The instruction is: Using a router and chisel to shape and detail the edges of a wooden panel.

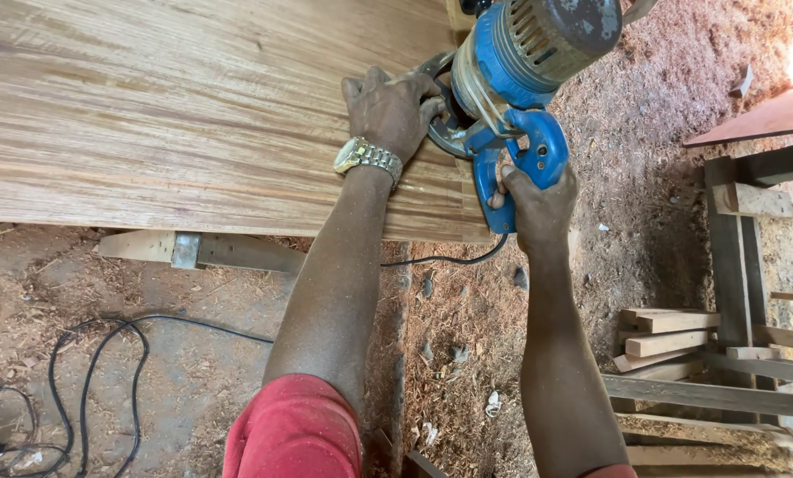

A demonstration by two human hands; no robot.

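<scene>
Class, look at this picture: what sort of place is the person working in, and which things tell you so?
Probably an open-air carpentry workshop: a wide wooden board, a blue power tool held by both hands, sawdust over the ground and offcuts stacked nearby.

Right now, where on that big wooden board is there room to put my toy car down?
The wooden board lies bare left of the left hand, out to its left end. It is crowded at the right edge, where both hands grip the blue power router; the right hand holds its handle.

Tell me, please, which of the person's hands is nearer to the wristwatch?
Left. The left hand is right next to the wristwatch, worn on that same wrist, while the right hand grips the blue power tool's handle, further off.
</scene>
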